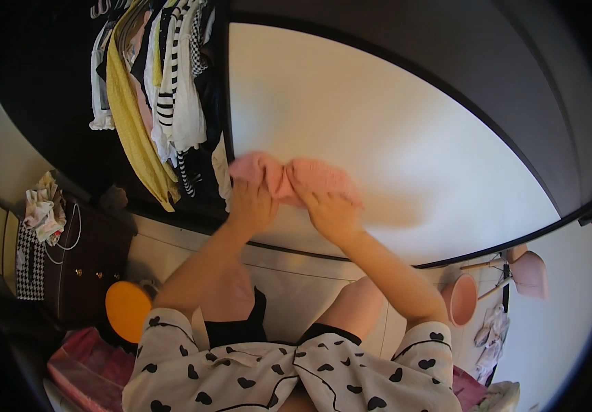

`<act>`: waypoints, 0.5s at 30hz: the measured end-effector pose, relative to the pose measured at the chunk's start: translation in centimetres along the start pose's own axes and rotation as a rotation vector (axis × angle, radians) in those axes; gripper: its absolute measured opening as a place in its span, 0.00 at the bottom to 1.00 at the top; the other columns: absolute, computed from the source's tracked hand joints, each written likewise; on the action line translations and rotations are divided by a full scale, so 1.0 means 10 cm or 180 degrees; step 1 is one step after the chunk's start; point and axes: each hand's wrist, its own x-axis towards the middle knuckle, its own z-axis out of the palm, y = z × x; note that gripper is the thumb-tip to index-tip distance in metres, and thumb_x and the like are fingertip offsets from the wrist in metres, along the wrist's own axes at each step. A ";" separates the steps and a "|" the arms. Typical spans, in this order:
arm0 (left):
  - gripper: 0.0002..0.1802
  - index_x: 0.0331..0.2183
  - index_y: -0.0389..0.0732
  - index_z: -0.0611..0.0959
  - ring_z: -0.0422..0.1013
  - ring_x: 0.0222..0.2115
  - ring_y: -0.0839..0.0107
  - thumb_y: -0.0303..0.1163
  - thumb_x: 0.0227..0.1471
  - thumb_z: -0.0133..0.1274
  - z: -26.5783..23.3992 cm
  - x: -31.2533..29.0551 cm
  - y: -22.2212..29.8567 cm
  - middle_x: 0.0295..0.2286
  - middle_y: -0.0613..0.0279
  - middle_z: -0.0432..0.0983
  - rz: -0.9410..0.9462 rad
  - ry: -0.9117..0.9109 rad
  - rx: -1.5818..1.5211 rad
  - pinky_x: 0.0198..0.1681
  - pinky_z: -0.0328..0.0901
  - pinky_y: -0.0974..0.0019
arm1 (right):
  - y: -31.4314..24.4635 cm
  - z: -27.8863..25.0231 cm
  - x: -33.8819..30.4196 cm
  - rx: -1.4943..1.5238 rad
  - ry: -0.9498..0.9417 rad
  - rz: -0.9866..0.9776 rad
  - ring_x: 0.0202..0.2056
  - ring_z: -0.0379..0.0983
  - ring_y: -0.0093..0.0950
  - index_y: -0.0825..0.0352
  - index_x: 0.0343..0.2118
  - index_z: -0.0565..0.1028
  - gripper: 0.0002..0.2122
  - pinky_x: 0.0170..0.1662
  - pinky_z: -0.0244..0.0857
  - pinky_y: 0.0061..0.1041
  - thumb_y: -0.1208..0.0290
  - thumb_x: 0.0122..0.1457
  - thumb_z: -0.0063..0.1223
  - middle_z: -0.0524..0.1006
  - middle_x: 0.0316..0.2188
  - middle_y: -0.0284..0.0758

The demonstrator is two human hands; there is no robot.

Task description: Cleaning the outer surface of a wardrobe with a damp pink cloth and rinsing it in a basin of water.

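both hands, left hand [251, 204] and right hand [329, 214], are closed on a pink cloth [289, 175] bunched against the white wardrobe door [392, 137]; it seems only half folded, not yet flat.

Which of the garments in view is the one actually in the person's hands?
The pink garment, gripped by the left hand and right hand against the white panel. The yellow garment and striped garment hang untouched.

This was a home bedroom or dressing corner: an open wardrobe [152, 103] held hanging clothes [172, 89] beside a white sliding door [392, 137], a dark drawer chest [86, 264] stood on the left, and pink lamps [526, 271] stood on the right.
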 end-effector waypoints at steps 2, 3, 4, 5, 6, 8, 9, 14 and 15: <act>0.27 0.47 0.34 0.71 0.61 0.44 0.39 0.35 0.45 0.52 -0.24 0.48 0.06 0.45 0.40 0.64 0.0258 0.0527 0.0315 0.49 0.51 0.39 | 0.05 -0.34 0.37 -0.0603 0.0118 -0.0095 0.28 0.70 0.28 0.54 0.52 0.70 0.24 0.30 0.64 0.29 0.73 0.47 0.49 0.74 0.32 0.28; 0.27 0.48 0.35 0.71 0.60 0.44 0.39 0.36 0.45 0.52 -0.32 0.67 0.09 0.45 0.41 0.64 0.0320 0.0744 0.0431 0.49 0.51 0.39 | 0.09 -0.49 0.55 -0.0696 0.0429 -0.0195 0.28 0.70 0.28 0.54 0.53 0.69 0.25 0.31 0.64 0.28 0.73 0.47 0.49 0.73 0.32 0.29; 0.27 0.48 0.35 0.71 0.60 0.44 0.39 0.36 0.45 0.52 -0.44 0.89 0.15 0.45 0.41 0.64 0.0331 0.0745 0.0427 0.49 0.51 0.39 | 0.10 -0.69 0.74 -0.0703 0.0434 -0.0186 0.28 0.70 0.28 0.54 0.53 0.69 0.25 0.31 0.64 0.28 0.73 0.47 0.49 0.73 0.32 0.29; 0.26 0.47 0.36 0.72 0.61 0.44 0.40 0.36 0.45 0.52 -0.56 1.09 0.24 0.45 0.42 0.65 0.0386 0.1069 0.0291 0.48 0.51 0.39 | 0.08 -0.92 0.93 -0.0506 0.0866 -0.0168 0.29 0.70 0.29 0.55 0.52 0.69 0.25 0.32 0.63 0.28 0.72 0.46 0.50 0.73 0.33 0.30; 0.25 0.46 0.37 0.73 0.61 0.44 0.41 0.36 0.45 0.52 -0.60 1.18 0.31 0.44 0.44 0.65 0.0439 0.1394 0.0133 0.48 0.52 0.39 | 0.08 -1.04 0.99 -0.0326 0.1287 -0.0144 0.29 0.70 0.30 0.56 0.51 0.70 0.24 0.33 0.63 0.29 0.72 0.46 0.51 0.73 0.33 0.31; 0.24 0.44 0.37 0.74 0.62 0.44 0.43 0.36 0.44 0.52 -0.55 1.16 0.33 0.44 0.46 0.66 0.0496 0.1317 0.0208 0.47 0.53 0.40 | 0.17 -0.96 0.87 -0.0532 0.1111 -0.0140 0.29 0.70 0.29 0.57 0.51 0.70 0.22 0.32 0.64 0.30 0.70 0.48 0.49 0.73 0.32 0.31; 0.22 0.42 0.38 0.76 0.63 0.43 0.46 0.36 0.43 0.53 -0.53 1.13 0.34 0.43 0.48 0.67 0.0546 0.1251 0.0297 0.47 0.54 0.41 | 0.21 -0.88 0.78 -0.0729 0.0939 -0.0154 0.28 0.71 0.29 0.58 0.50 0.70 0.20 0.31 0.66 0.32 0.68 0.51 0.48 0.73 0.31 0.30; 0.24 0.39 0.32 0.75 0.61 0.43 0.39 0.30 0.35 0.54 0.14 0.22 0.25 0.43 0.40 0.65 0.0687 0.0078 0.0005 0.49 0.51 0.39 | 0.31 0.08 -0.20 -0.0567 0.0679 -0.0127 0.31 0.73 0.33 0.57 0.53 0.68 0.22 0.31 0.65 0.38 0.69 0.52 0.47 0.76 0.37 0.35; 0.21 0.37 0.32 0.76 0.61 0.43 0.39 0.30 0.36 0.54 0.37 -0.07 0.20 0.43 0.41 0.66 0.0474 -0.0385 -0.0033 0.49 0.52 0.39 | 0.30 0.27 -0.42 -0.0565 0.0684 -0.0115 0.31 0.73 0.33 0.57 0.53 0.68 0.22 0.31 0.65 0.38 0.69 0.52 0.47 0.76 0.37 0.35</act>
